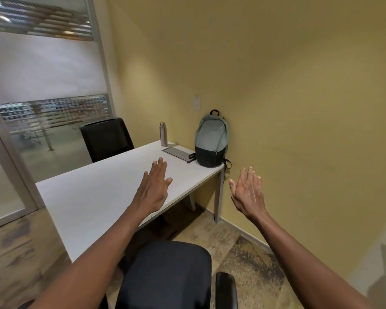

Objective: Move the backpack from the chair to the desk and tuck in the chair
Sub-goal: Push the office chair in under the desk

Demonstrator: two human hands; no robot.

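Observation:
A grey-green backpack [211, 139] with a black base stands upright on the far right corner of the white desk [94, 197], leaning on the yellow wall. Below me is the dark seat of a black office chair [165, 273], pulled out from the desk, with nothing on it. My left hand [153, 188] hovers open above the desk's near edge, fingers spread. My right hand [247, 192] is held open in the air to the right of the desk corner, short of the backpack. Neither hand touches anything.
A steel bottle [163, 134] and a flat grey tablet or notebook [178, 153] lie on the desk beside the backpack. A second black chair [107, 138] stands behind the desk. A glass partition [42, 85] is at left, and the yellow wall [299, 108] runs along the right.

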